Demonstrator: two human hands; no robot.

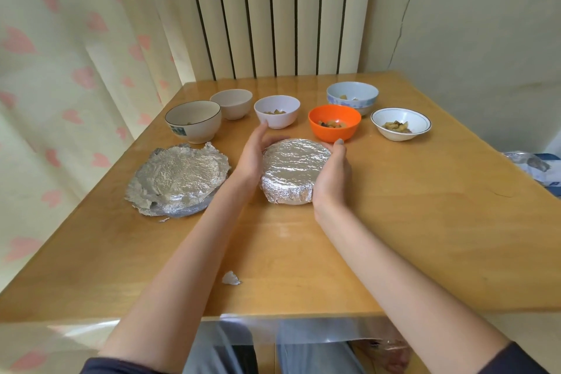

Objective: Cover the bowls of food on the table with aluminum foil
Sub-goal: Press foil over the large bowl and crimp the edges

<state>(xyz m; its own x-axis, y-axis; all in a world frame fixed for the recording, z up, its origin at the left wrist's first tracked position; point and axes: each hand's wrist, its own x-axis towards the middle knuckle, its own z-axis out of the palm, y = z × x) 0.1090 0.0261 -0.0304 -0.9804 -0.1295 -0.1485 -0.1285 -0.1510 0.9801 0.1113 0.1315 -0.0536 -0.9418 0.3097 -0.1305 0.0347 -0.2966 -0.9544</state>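
Hands: left (253,158) and right (332,174) clamp foil-wrapped bowl (293,173); second wrapped one (179,181) at 9 o'clock; six open bowls (277,111) at 12.

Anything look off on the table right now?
Yes. The left foil cover is ragged, its torn edges flaring loose, unlike the neat foil on the dish between both hands. A torn foil scrap lies near the front edge.

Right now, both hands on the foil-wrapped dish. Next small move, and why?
Probably let go and reach for the orange plastic bowl. The left hand and right hand cup the round foil-wrapped dish, whose foil already looks tight down its sides, while the bowls behind sit uncovered.
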